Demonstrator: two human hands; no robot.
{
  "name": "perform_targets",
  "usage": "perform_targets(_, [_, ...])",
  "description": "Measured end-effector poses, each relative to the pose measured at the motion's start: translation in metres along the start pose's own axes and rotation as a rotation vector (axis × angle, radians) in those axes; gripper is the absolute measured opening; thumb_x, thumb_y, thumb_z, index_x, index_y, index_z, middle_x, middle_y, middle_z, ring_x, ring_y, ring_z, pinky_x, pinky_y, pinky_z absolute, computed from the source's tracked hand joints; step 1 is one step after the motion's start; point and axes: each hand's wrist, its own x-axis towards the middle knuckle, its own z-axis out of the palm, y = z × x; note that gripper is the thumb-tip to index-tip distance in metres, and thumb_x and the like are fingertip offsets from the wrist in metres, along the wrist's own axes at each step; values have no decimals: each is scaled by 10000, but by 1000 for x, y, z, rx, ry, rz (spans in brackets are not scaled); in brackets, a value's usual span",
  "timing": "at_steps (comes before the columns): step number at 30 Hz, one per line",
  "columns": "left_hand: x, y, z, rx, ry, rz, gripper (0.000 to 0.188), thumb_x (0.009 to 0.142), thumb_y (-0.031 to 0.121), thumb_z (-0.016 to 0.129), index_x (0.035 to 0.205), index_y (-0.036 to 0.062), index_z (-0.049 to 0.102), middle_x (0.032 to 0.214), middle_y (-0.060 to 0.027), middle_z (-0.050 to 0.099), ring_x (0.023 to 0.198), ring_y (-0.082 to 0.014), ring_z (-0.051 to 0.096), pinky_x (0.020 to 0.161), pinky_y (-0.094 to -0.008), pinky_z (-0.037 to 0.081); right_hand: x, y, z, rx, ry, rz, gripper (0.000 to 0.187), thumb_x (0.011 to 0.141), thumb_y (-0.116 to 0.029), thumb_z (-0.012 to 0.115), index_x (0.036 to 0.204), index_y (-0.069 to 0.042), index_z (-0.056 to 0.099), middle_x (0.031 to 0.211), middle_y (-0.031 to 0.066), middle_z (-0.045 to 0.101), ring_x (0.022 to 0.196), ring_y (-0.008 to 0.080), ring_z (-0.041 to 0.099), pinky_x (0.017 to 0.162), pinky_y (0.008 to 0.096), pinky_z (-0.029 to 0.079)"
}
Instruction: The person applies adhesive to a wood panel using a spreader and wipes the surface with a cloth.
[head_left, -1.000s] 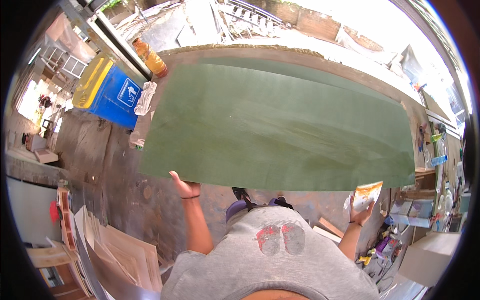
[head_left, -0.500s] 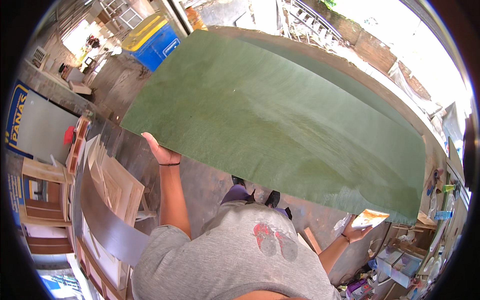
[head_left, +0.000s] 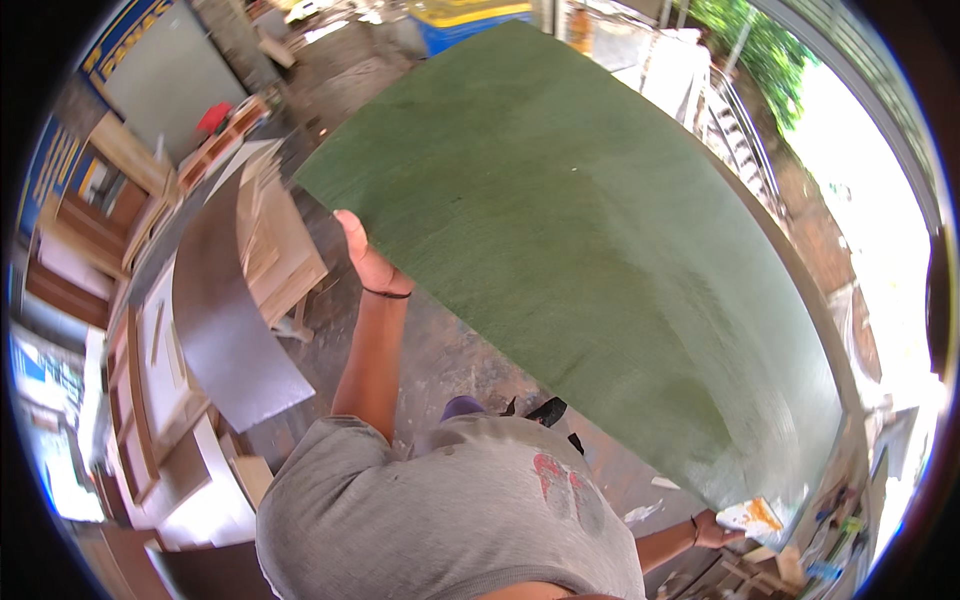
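A green panel (head_left: 575,260) stretches slantwise in front of the person, one corner pointing away and its near long edge running from the left hand (head_left: 372,262) down to the right hand (head_left: 714,530). Paler streaks cross the end nearest the right hand. The left hand grasps that long edge close to the panel's left corner, thumb showing beside the edge and fingers hidden underneath; a dark band (head_left: 387,294) circles the wrist. The right hand, at the panel's lower right end, grips a white pad (head_left: 752,517) stained orange, which overlaps the panel's edge; it sits small near the rim, so I cannot tell whether those fingers also bear the panel.

Left of the panel, a curved brown-grey sheet (head_left: 225,300) stands out before pale wooden boards (head_left: 285,240). Beyond the panel's far corner are a blue bin (head_left: 465,32) with a yellow lid and an orange bottle (head_left: 580,30). Green foliage (head_left: 755,50) shows past its right side, and below its near edge lies the scuffed floor (head_left: 450,350).
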Motion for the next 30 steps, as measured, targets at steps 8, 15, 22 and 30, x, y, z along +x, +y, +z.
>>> perform_targets(8, [-74,143,-23,200,180,333,757,782,604,519,1317,101,335,1331,-100,363,1183,-291,388,942,-463,381,-94,-41,62,26,-121,62,502,831,-286,532,1260,-43,441,1308,127,436,1199,292,414,1043,457,275])
perform_targets(15, [-185,294,-89,285,558,647,669,834,518,448,1335,96,314,1348,-118,337,1197,-288,362,981,-475,322,-206,-42,116,-85,-253,323,547,886,-359,459,1306,-22,365,1299,135,430,1159,283,444,996,435,338])
perform_targets(22, [-331,413,-125,416,752,868,732,803,601,446,1328,103,330,1372,-122,295,1202,-332,346,967,-508,331,-320,-19,158,70,-663,617,571,908,-377,413,1347,-36,280,1306,123,412,1164,280,429,984,413,347])
perform_targets(30, [-457,460,-96,686,1082,1279,794,733,607,546,1313,101,351,1348,-160,333,1218,-365,337,986,-542,309,-468,16,204,70,-817,1006,501,891,-356,468,1264,-30,394,1223,99,508,1071,260,519,917,395,420])
